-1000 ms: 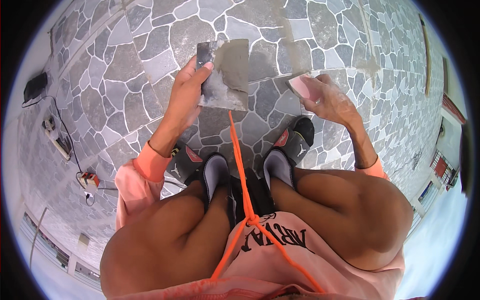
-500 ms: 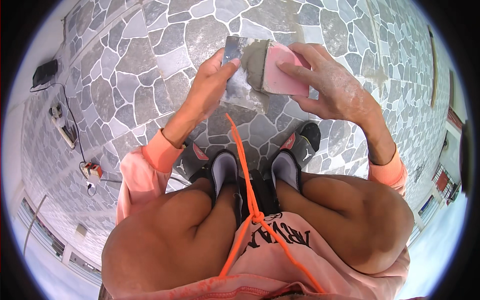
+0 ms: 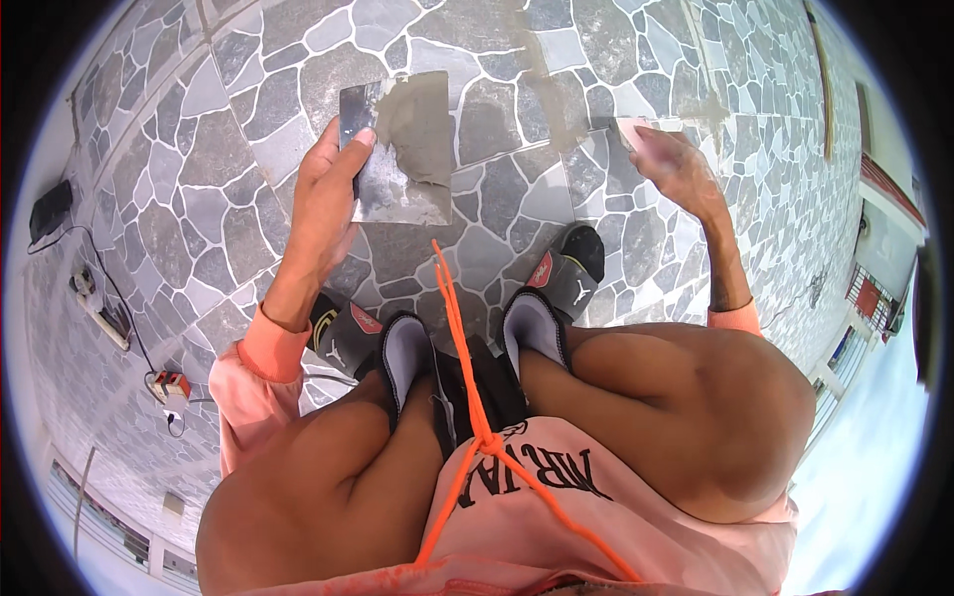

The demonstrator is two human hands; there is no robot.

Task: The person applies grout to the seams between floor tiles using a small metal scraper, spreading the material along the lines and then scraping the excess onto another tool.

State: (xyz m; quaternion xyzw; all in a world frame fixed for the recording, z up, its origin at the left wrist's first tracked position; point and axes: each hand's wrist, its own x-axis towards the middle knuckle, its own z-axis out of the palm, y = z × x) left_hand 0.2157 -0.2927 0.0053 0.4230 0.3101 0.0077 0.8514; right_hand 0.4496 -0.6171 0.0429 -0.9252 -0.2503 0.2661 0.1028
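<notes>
My left hand (image 3: 333, 174) grips the left edge of a flat metal plate (image 3: 383, 204), its thumb lying on top. Wet grey mortar (image 3: 415, 119) covers the plate's upper right part, and thin smears streak the bare metal. Away to the right, my right hand (image 3: 686, 177) is closed on a pink scraper pad (image 3: 632, 131), which is partly hidden by the fingers and slightly blurred. The pad is tilted and low by a tile joint; whether its edge touches the floor I cannot tell.
Grey stone-patterned tiles (image 3: 497, 189) make up the floor, with a mortar-smeared joint (image 3: 542, 74) running ahead. My feet in dark slides (image 3: 571, 288) stand below the plate. At the left lie a black box (image 3: 52, 211), a cable and an orange-and-white plug adapter (image 3: 173, 389).
The pink scraper pad has left the plate and moved right and down toward the floor with my right hand. The plate now sits further left in the view, its mortar more fully exposed.
</notes>
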